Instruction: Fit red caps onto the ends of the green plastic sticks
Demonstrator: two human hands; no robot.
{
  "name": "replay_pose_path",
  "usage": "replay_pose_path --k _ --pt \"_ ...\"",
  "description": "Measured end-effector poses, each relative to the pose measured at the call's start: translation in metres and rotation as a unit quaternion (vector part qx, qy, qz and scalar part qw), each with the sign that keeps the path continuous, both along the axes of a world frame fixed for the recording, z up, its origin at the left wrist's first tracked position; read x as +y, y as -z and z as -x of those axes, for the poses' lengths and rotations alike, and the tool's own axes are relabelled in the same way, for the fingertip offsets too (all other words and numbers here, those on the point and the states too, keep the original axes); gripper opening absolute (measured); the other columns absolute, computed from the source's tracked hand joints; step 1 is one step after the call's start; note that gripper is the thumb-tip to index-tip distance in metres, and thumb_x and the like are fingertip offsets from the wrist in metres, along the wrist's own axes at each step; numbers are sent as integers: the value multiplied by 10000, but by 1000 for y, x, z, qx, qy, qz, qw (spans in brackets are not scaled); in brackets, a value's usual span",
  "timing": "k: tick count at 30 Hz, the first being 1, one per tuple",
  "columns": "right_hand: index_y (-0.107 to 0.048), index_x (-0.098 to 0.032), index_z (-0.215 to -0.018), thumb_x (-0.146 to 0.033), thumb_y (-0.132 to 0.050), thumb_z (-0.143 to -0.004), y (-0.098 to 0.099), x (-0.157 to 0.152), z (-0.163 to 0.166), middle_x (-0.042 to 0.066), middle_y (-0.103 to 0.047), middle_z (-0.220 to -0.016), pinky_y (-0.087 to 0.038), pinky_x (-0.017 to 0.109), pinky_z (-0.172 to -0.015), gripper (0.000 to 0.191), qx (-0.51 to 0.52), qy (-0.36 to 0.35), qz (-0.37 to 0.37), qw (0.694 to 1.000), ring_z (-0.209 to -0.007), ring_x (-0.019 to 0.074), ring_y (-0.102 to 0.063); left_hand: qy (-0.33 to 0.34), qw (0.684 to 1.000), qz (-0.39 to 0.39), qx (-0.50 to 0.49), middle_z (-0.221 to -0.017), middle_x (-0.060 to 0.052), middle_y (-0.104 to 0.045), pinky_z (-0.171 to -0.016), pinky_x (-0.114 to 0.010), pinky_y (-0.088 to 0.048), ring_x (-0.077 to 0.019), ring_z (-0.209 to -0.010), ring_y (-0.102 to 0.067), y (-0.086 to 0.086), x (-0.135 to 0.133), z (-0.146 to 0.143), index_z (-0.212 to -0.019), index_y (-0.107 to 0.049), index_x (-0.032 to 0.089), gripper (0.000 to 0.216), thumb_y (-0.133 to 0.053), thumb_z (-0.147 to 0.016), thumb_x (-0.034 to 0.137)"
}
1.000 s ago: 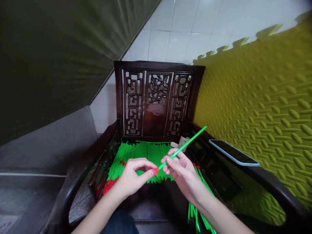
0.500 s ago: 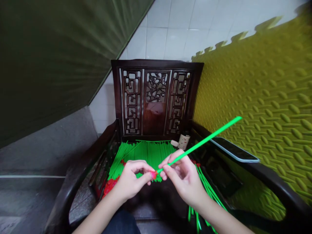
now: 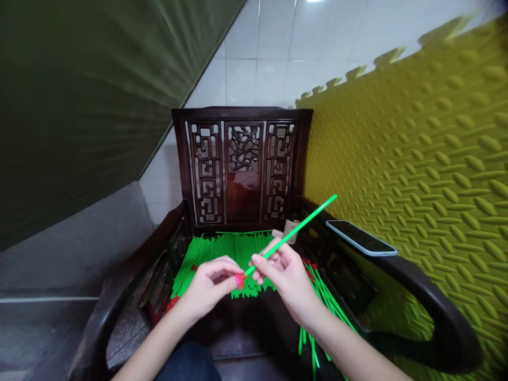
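My left hand point(image 3: 214, 283) pinches a small red-pink plastic piece point(image 3: 240, 280) that looks like a flower head. In my right hand point(image 3: 280, 270) is a long green plastic stick point(image 3: 304, 222), held near its lower end and slanting up to the right. The stick's lower tip meets the red piece; whether it sits inside cannot be made out. Behind both hands, a wide layer of green sticks point(image 3: 222, 248) covers the back of the chair seat. By my right forearm lie several green sticks with red tops point(image 3: 331, 301). More red pieces point(image 3: 172, 303) lie left of my left wrist.
The dark wooden chair point(image 3: 243, 196) has a carved back and curved arms. A phone point(image 3: 361, 238) rests on its right arm. A labelled bottle point(image 3: 291, 230) stands at the seat's back right corner. A yellow foam mat point(image 3: 408, 159) rises at right, dark green fabric point(image 3: 99, 95) at left.
The view has shifted, so the chair appears a little lower and further left. My hands still hold the same pieces, and the green stick appears shorter and a bit steeper.
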State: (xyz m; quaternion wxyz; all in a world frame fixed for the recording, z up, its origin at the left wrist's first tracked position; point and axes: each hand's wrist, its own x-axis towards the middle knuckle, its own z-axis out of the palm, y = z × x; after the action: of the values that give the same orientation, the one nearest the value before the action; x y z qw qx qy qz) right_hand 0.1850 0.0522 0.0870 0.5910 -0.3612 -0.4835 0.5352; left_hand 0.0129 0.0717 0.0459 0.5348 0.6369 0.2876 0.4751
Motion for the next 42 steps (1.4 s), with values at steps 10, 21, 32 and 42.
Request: replay_pose_path --k 10,21,32,42 --pt "-457 -199 -745 -313 -772 -687 11 -1 7 -59 -616 -596 -489 214 -497 340 31 -2 -10 999 -492 96 -604 -44 999 -11 15 -653 1 -605 -551 -234 -463 -121 -575 -597 -2 -3 -1 -704 -692 161 113 -692 -734 270" --pt "-493 -179 -719 -386 -742 -705 7 2 2 -51 -607 -491 -422 209 -466 324 -16 2 24 1000 -431 89 -540 6 999 -22 45 -751 -8 -583 -632 -258 -472 -128 -646 -608 -7 -6 -2 -768 -653 145 130 -631 -788 271" --pt "-467 -186 -698 -468 -748 -669 18 4 6 -49 -603 -531 -425 194 -464 399 23 -16 52 998 -461 84 -552 -23 988 -96 123 -677 -35 -635 -613 -271 -458 -140 -617 -588 -2 -3 -1 -719 -703 154 140 -642 -777 266" --pt "-491 -204 -923 -498 -570 -806 17 20 -18 25 -660 -846 -509 252 -578 326 -13 48 63 997 -574 108 -622 -34 999 22 0 -606 -4 -569 -532 -244 -415 -116 -540 -524 -4 -2 5 -614 -624 142 236 -665 -741 337"
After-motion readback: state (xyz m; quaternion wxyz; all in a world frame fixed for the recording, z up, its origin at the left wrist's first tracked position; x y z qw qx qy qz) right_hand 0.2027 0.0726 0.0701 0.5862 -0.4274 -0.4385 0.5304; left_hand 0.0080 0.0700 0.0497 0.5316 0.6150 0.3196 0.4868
